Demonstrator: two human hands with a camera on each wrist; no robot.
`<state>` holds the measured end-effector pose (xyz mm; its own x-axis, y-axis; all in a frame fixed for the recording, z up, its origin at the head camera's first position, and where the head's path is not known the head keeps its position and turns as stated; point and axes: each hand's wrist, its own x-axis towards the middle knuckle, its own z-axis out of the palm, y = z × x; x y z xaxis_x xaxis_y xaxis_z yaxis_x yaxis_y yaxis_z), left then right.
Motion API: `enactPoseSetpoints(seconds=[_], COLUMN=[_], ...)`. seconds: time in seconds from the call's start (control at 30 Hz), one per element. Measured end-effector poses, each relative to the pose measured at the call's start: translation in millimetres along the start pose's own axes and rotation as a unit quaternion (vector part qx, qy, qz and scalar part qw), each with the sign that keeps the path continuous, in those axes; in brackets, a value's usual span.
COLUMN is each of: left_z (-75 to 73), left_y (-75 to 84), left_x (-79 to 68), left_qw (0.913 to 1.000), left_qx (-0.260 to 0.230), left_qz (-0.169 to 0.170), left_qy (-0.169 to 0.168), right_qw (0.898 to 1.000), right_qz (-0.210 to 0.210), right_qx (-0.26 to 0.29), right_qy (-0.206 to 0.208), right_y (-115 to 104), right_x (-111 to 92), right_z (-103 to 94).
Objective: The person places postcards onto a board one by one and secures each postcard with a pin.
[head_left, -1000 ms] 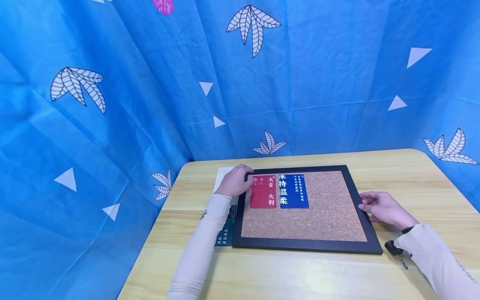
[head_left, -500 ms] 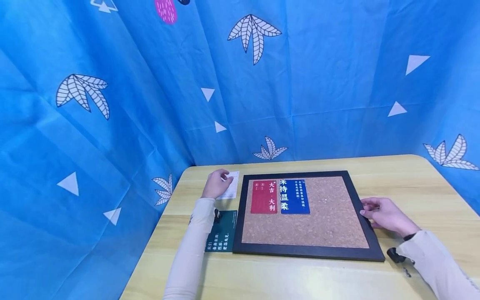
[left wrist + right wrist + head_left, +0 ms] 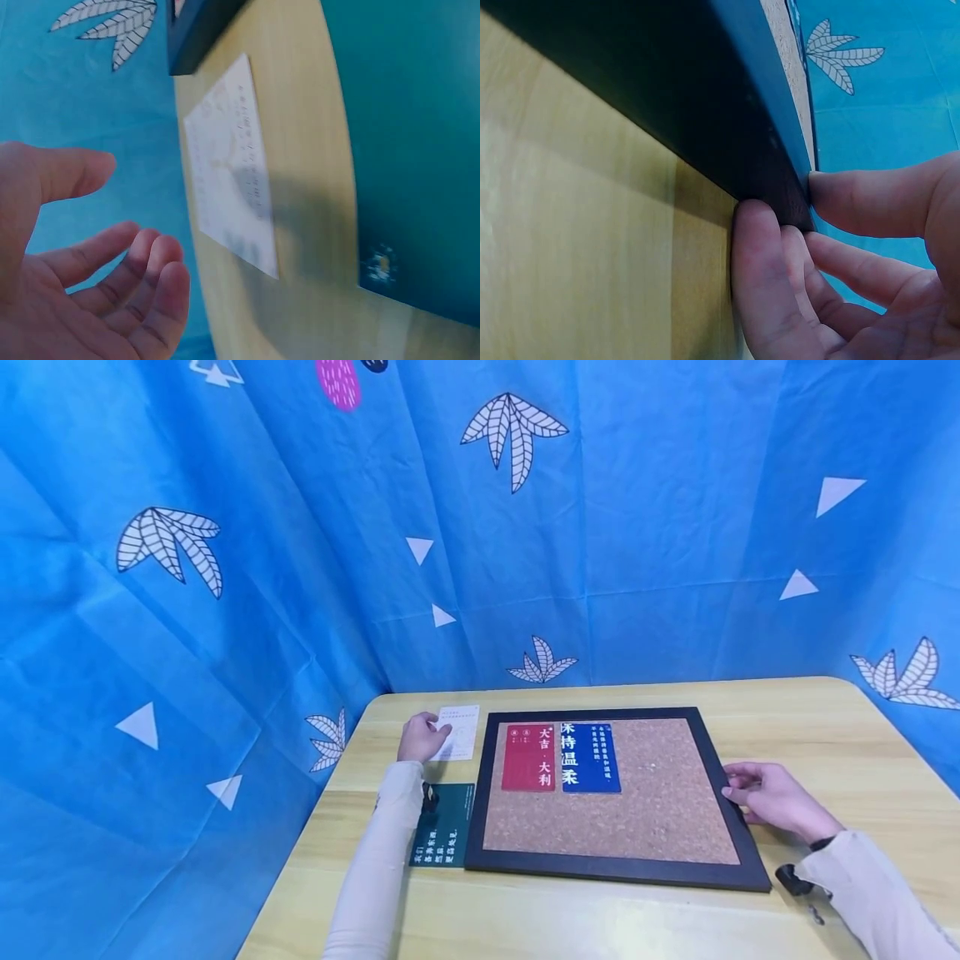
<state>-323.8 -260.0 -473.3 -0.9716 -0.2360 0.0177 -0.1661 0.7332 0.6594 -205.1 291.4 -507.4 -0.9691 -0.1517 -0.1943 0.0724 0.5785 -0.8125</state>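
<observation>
I have the left hand [image 3: 422, 739], fingers loosely parted and holding nothing, by the white card [image 3: 463, 731], which lies on the worktop [image 3: 585, 918] at the corkboard's [image 3: 660, 818] ten o'clock, with a green card [image 3: 450, 814] at nine. I have the right hand [image 3: 772, 797] pinching the frame [image 3: 615, 868] at three o'clock.

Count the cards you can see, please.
4: red card and blue card on the corkboard, white card by the left hand, green card beside the corkboard. More could be hidden underneath.
</observation>
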Motion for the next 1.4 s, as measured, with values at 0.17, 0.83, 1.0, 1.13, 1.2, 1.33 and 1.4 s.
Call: enactPoseSetpoints(seconds=[0.17, 0.83, 1.0, 1.13, 1.2, 1.33, 1.4], left_z=[5.5, 25.0, 26.2, 24.5, 23.3, 20.9, 19.4], left_y=[-6.6, -10.2, -5.7, -5.7, -7.0, -11.7, -14.2], left_x=[1.1, 9.1, 6.3, 5.8, 5.8, 5.7, 5.2], left_qw=[0.9985, 0.9919, 0.9906, 0.9903, 0.9904, 0.9921, 0.9928], left_qx=[-0.005, 0.082, 0.087, 0.066, 0.05, 0.013, -0.007], left_qz=[-0.054, -0.095, -0.104, -0.12, -0.127, -0.123, -0.117], left_qy=[-0.01, -0.02, -0.018, -0.021, -0.023, -0.023, -0.024], right_qw=[1.0, 1.0, 1.0, 1.0, 1.0, 1.0, 1.0], right_qz=[0.0, 0.011, 0.016, 0.011, 0.01, 0.009, 0.007], right_qx=[0.001, 0.008, 0.002, 0.002, 0.002, -0.001, -0.002], right_qy=[0.0, -0.003, -0.001, -0.001, -0.001, 0.002, 0.002], right_y=[2.6, -2.6, -2.2, -3.1, -2.7, -1.9, -1.6], right_x=[0.1, 0.2, -0.9, -1.7, -1.5, -1.0, -1.3], right_z=[1.5, 0.0, 1.4, 2.0, 2.2, 2.3, 2.1])
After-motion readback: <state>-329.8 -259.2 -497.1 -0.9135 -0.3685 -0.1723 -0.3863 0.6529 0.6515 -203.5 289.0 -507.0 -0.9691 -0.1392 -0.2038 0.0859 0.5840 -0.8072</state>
